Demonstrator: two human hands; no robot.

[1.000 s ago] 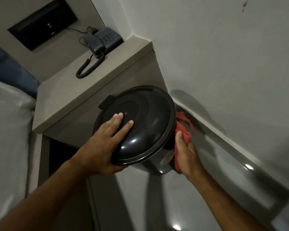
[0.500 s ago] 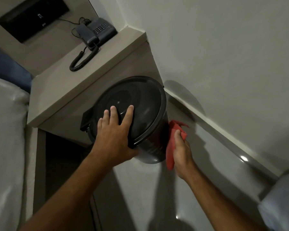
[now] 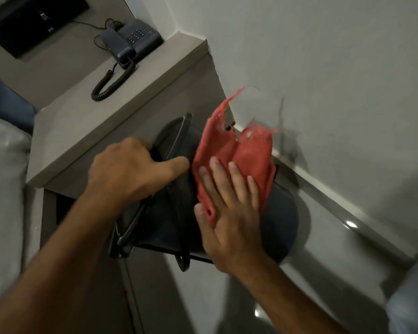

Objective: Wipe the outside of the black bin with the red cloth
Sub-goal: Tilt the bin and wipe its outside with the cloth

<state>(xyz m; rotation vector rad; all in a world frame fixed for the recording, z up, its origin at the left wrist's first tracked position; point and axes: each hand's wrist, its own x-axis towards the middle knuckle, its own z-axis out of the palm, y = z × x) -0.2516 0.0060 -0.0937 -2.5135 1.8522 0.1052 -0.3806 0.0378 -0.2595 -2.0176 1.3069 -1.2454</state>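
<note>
Bin (image 3: 164, 213) now lies tipped onto its side, low against the front of the grey bench (image 3: 121, 112), its base end toward the wall (image 3: 323, 68) and its rim end toward the left — half a second ago it stood nearly upright with its domed lid facing the camera. Motion blur softens its edges, so the lid's exact position cannot be told.

Cloth (image 3: 241, 155) is spread across the upturned side of the bin, its far corners flung up in a blur toward the wall; earlier it hung bunched beside the bin's right flank. Right hand (image 3: 229, 213) lies flat on the cloth, fingers (image 3: 217, 174) stretched out and splayed, pressing it against the bin rather than clutching it, with a fold caught near the thumb.

Left hand (image 3: 128, 174) has shifted from the lid's top to the rim end, its fingers curled closed around that edge and the thumb pointing at the cloth.

On the bench top sits a dark phone (image 3: 133, 42) with a coiled cord — higher in view than before.
</note>
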